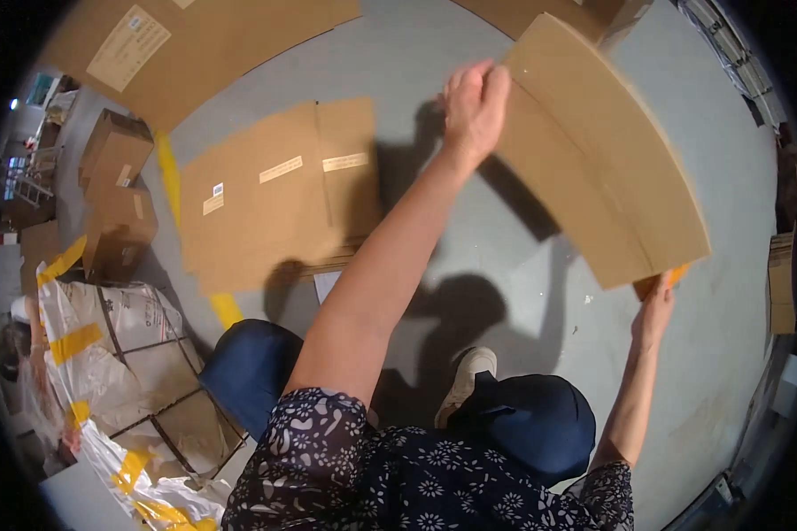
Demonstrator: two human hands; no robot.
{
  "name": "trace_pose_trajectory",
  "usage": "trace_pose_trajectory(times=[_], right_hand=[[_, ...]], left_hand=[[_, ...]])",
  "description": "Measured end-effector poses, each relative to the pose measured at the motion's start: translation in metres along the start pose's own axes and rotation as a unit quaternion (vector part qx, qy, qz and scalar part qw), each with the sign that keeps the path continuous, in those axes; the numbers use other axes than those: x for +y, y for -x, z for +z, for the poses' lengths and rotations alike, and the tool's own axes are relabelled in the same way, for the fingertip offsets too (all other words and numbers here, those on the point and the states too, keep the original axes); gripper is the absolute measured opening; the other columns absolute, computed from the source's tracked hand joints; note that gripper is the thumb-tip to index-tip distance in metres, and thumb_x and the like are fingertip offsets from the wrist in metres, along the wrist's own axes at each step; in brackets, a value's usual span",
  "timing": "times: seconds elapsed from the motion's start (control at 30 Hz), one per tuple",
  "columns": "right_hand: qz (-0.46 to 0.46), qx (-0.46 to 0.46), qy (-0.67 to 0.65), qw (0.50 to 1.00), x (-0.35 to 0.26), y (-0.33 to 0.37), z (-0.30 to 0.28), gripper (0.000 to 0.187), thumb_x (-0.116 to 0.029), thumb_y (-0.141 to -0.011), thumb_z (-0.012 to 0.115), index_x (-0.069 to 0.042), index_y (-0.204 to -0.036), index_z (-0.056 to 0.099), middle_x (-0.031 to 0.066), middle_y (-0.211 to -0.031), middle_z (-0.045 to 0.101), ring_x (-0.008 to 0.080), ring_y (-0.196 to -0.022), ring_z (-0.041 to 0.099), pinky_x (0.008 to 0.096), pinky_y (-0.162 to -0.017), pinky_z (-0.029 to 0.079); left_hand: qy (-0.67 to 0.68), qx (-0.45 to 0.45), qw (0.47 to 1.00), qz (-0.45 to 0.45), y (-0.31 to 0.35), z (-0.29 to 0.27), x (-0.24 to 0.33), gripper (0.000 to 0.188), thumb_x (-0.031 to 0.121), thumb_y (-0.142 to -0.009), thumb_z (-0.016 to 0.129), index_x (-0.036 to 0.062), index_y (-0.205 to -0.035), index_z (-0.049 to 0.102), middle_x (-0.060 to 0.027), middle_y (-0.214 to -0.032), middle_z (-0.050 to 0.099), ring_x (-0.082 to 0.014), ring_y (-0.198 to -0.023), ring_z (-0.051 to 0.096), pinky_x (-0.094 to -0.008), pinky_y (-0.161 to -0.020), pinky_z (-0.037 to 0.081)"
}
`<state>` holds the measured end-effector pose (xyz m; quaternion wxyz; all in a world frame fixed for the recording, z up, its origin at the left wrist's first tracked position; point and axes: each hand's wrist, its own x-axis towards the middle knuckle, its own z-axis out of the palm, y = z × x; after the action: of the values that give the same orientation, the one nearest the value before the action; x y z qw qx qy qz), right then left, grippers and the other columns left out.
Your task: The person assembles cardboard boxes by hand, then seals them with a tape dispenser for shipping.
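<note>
A long brown cardboard carton (pixel 598 150), creased lengthwise, is held tilted above the floor at the upper right. My left hand (pixel 478 104) has its fingers curled at the carton's upper left edge, slightly blurred. At the carton's lower end, my right hand (pixel 653 311) is closed around an orange object (pixel 677 273), mostly hidden by the carton and fingers; its kind cannot be made out. Flattened cardboard sheets (pixel 257 203) with pale labels lie in a stack on the floor to the left of my left forearm.
Large cardboard (pixel 212 53) lies at the far left, and more cardboard (pixel 624 22) at the far right. Closed boxes (pixel 119 221) stand at the left. A white-wrapped, strapped bundle with yellow tape (pixel 142 354) is beside my left knee. Yellow tape (pixel 167 177) marks the grey floor.
</note>
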<state>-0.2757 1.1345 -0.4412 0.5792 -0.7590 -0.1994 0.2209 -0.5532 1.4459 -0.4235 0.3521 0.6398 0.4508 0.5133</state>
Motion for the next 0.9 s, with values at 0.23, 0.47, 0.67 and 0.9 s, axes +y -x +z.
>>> trace_pose_trajectory(times=[0.23,0.47,0.67,0.9], right_hand=[[0.048,-0.102,-0.01,0.994,0.021,0.048,-0.009,0.046,-0.041,-0.099,0.039,0.002,-0.102,0.053,0.012,-0.088,0.065,0.0175,-0.077,0.063,0.0294,-0.075,0.052],[0.166,-0.093,0.007,0.982,0.047,0.099,-0.025,0.049,-0.045,-0.098,0.039,0.002,-0.099,0.053,0.0128,-0.081,0.065,0.0194,-0.071,0.062,0.0303,-0.068,0.051],[0.178,-0.13,0.025,0.975,0.039,0.116,-0.011,0.046,-0.041,-0.099,0.039,0.003,-0.099,0.053,0.0141,-0.079,0.065,0.0208,-0.068,0.062,0.0323,-0.069,0.052],[0.212,-0.131,0.025,0.968,0.04,0.126,-0.015,0.042,-0.038,-0.099,0.04,0.003,-0.101,0.052,0.0146,-0.079,0.065,0.0207,-0.067,0.062,0.0322,-0.067,0.052]], left_hand=[[-0.339,0.273,0.751,-0.496,0.066,-0.153,-0.168,0.033,0.034,-0.081,0.06,0.0036,-0.093,0.058,-0.0075,-0.085,0.062,-0.0154,-0.078,0.063,-0.0317,-0.066,0.052],[-0.378,-0.132,0.669,-0.627,0.122,-0.234,-0.264,0.044,0.041,-0.079,0.06,0.0085,-0.108,0.065,-0.007,-0.112,0.064,-0.0195,-0.101,0.061,-0.0333,-0.082,0.048],[-0.225,0.145,0.689,-0.673,0.13,-0.28,-0.282,0.043,0.043,-0.08,0.058,0.0122,-0.108,0.067,-0.004,-0.112,0.064,-0.0172,-0.102,0.061,-0.0316,-0.085,0.047],[-0.112,0.075,0.743,-0.656,0.125,-0.261,-0.275,0.033,0.029,-0.079,0.065,0.0064,-0.103,0.065,-0.0141,-0.087,0.062,-0.0253,-0.074,0.055,-0.0434,-0.059,0.044]])
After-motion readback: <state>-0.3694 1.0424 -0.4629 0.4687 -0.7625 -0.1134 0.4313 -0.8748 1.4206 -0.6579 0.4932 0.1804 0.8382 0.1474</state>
